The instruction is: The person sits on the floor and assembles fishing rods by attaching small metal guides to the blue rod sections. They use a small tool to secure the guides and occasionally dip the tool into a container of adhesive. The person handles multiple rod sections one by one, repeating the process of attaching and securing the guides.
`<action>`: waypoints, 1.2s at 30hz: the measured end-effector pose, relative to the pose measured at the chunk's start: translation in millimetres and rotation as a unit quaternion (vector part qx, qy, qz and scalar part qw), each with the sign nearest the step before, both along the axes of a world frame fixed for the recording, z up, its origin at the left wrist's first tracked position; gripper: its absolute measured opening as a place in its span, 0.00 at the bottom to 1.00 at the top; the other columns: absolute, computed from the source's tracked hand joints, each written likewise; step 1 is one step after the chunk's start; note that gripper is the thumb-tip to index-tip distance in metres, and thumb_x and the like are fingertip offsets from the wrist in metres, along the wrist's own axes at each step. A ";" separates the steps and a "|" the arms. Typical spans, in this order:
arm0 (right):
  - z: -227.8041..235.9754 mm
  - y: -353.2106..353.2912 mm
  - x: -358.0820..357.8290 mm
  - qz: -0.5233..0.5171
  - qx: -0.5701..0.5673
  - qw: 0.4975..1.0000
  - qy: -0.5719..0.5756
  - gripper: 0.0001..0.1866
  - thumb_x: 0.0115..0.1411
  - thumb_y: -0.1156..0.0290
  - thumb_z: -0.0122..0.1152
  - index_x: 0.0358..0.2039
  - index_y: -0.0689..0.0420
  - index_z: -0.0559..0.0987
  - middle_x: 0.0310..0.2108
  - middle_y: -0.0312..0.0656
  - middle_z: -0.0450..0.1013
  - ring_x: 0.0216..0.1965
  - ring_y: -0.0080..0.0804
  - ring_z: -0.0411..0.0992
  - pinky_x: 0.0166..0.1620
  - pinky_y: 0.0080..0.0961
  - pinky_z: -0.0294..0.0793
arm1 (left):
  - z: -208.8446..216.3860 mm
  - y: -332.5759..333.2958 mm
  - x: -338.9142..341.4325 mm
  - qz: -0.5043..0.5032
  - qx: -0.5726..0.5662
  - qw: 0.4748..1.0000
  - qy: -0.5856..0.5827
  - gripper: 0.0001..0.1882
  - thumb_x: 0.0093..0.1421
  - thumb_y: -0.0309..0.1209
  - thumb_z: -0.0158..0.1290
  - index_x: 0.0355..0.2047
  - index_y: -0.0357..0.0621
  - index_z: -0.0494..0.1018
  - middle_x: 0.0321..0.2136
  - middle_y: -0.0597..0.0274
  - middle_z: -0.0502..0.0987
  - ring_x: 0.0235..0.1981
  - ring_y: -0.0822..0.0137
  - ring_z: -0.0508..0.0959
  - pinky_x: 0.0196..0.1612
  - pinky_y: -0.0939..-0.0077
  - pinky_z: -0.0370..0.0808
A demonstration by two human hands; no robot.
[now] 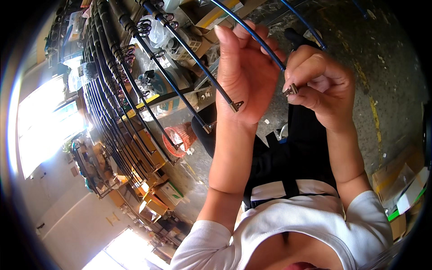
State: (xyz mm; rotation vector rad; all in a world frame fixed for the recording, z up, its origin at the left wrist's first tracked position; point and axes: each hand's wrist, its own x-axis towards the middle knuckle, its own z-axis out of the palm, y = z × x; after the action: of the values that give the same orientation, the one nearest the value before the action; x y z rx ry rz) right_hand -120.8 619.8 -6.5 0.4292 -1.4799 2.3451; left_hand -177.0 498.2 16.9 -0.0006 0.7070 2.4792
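Clip (291, 89): small, metal; pinched btwn R thumb & index fingertip, just below the lower end of the blue rod.
Blue rod (238, 19): slants down from top edge, across L fingers; lower end right by R fingertips, touching or not can't tell.
L hand (249, 74): palm facing cam, thumb spread clear of rod, fingers bent behind it; firm grip or just contact, can't tell.
R hand (326, 83): fingers curled in, gripping clip only AFAICT.
Neighbor rod (196, 58): dk, L of blue one; end clip (236, 106) on its tip, overlapping L wrist in view.
Dk rods (105, 20): long row farther L, w/ line guides, approx parallel.
2nd blue rod (299, 18): upper R, apart from both hands.
Basket (180, 138): red, open-weave, L of L forearm.
Floor (387, 90): gray, worn yellow line on R side.
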 end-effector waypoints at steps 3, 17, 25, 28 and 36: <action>9.3 1.2 -2.5 0.013 0.010 0.999 -0.031 0.09 0.46 0.75 0.67 0.25 0.62 0.74 0.24 0.38 0.70 0.28 0.24 0.66 0.44 0.26 0.64 | 4.3 3.8 -8.4 -0.023 0.058 0.997 0.043 0.20 0.57 0.54 0.46 0.34 0.51 0.69 0.29 0.72 0.65 0.32 0.74 0.65 0.40 0.75 0.65; 9.0 1.4 -10.1 -0.005 0.040 0.999 0.015 0.09 0.45 0.72 0.67 0.24 0.60 0.75 0.23 0.36 0.69 0.28 0.23 0.65 0.54 0.30 0.60 | 6.9 6.5 -8.1 -0.025 0.065 0.995 0.073 0.14 0.61 0.46 0.46 0.33 0.50 0.71 0.26 0.71 0.64 0.32 0.74 0.65 0.42 0.73 0.65; 5.8 -3.6 -11.8 -0.016 0.011 0.999 0.030 0.10 0.47 0.70 0.67 0.26 0.60 0.76 0.23 0.37 0.69 0.28 0.22 0.65 0.54 0.30 0.61 | 8.9 5.7 -7.2 -0.023 0.055 0.994 0.090 0.14 0.62 0.45 0.45 0.33 0.49 0.71 0.26 0.71 0.64 0.31 0.73 0.64 0.42 0.74 0.64; 9.3 -0.1 -11.2 -0.006 0.034 0.999 0.031 0.10 0.47 0.70 0.66 0.26 0.60 0.76 0.24 0.37 0.68 0.28 0.22 0.65 0.53 0.31 0.61 | 8.6 5.9 -5.8 -0.015 0.050 0.994 0.092 0.14 0.62 0.45 0.44 0.34 0.49 0.71 0.26 0.71 0.63 0.32 0.73 0.64 0.42 0.73 0.64; 10.9 -1.6 -9.2 -0.017 0.006 1.000 0.014 0.09 0.48 0.70 0.66 0.25 0.59 0.74 0.24 0.37 0.68 0.27 0.23 0.66 0.51 0.31 0.62 | 8.0 5.3 -5.7 -0.026 0.065 0.993 0.092 0.14 0.63 0.44 0.42 0.34 0.50 0.71 0.27 0.71 0.63 0.32 0.73 0.64 0.42 0.72 0.64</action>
State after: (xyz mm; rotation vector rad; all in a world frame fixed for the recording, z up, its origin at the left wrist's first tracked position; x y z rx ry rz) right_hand -130.0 618.2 4.4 0.4359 -1.4770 2.2958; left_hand -182.7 503.5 24.9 0.2950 0.6107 2.4925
